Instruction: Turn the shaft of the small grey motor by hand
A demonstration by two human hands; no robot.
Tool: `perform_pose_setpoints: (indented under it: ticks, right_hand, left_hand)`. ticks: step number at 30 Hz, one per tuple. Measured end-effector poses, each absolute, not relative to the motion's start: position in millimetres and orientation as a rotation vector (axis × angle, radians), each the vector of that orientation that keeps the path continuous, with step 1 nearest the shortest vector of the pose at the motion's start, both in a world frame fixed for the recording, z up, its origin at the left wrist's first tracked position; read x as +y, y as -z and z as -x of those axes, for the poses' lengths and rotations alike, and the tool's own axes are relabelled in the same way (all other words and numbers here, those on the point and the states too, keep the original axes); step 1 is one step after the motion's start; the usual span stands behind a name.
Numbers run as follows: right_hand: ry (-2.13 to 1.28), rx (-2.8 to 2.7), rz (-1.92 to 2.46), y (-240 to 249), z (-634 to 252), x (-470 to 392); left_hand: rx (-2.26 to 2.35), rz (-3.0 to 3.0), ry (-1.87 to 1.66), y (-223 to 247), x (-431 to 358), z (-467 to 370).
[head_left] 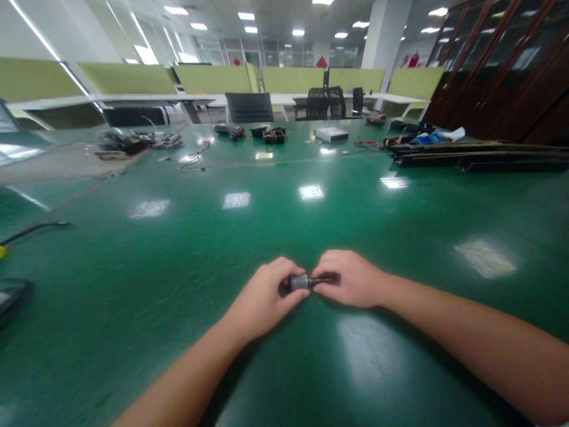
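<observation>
Head view: at lower centre, the left hand (263, 296) clamps its fingers on a grey-and-black cylinder (299, 281). The right hand (353, 279) pinches the thin dark shaft (322, 280) beside it.

Left forearm (191, 369) and right forearm (462, 323) slant in from near; left hand (267, 295) and right hand (354, 277) nearly meet, fingers (295, 299) pinched.
</observation>
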State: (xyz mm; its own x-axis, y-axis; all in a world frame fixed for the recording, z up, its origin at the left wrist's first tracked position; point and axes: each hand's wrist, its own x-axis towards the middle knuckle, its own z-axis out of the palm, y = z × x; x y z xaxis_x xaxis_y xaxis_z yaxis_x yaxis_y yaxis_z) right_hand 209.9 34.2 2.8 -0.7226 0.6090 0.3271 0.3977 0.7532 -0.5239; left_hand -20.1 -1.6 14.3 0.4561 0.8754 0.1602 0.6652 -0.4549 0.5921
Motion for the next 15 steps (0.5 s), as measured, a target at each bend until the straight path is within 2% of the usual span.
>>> perform_pose_setpoints:
  ticks: [15]
  right_hand:
    - [-0.558,-2.483,0.835,-4.9,-216.4,37.6]
  left_hand:
    - [1.292,-2.261,-0.618,-15.2,-2.2,19.5]
